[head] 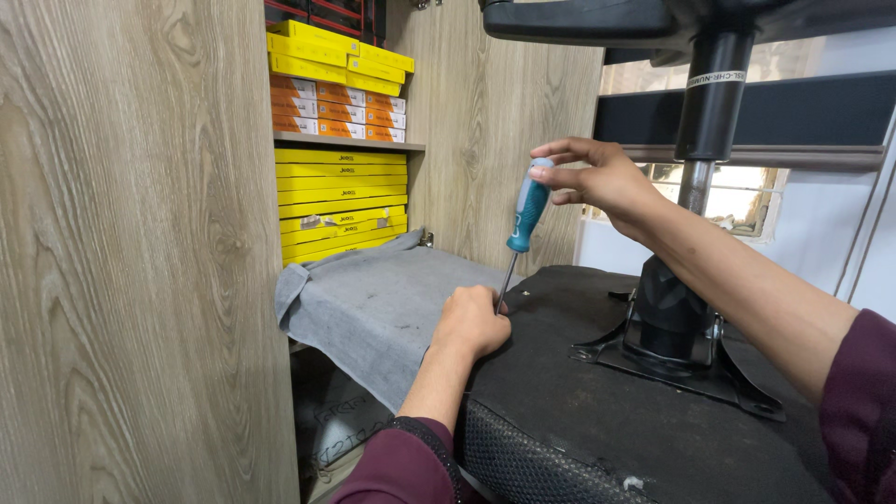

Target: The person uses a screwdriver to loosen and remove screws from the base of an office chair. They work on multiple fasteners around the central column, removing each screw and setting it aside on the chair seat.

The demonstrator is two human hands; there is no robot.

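Right hand (602, 177) gripped the top of a teal-handled screwdriver (527, 217), fingers pinched closed around the handle's end. Held nearly upright, tilted slightly, shaft running down to the underside of an upturned office chair seat (597, 401). Tip met the black fabric near the seat's far left edge, just beside the left hand (471, 322). Left hand closed in a loose fist, resting on that same edge, fingers curled next to the shaft; could not tell whether it pinched the shaft or a screw. Seat base lay flat, covered in black cloth, mesh edging visible at the near left corner. Black metal mounting plate (672, 359) bolted toward the seat's middle, with the gas-lift column (711, 103) rising from it to the chair's black base at the top. Grey cloth (369, 299) spread under the seat's left edge, draped over a ledge. Behind it, wood-grain shelving (140, 252) with stacks of flat yellow boxes (341, 201) on the lower shelf, more yellow and orange boxes (338, 107) on the shelf above. Maroon sleeves on both forearms. Window with dark blinds at right behind the column.
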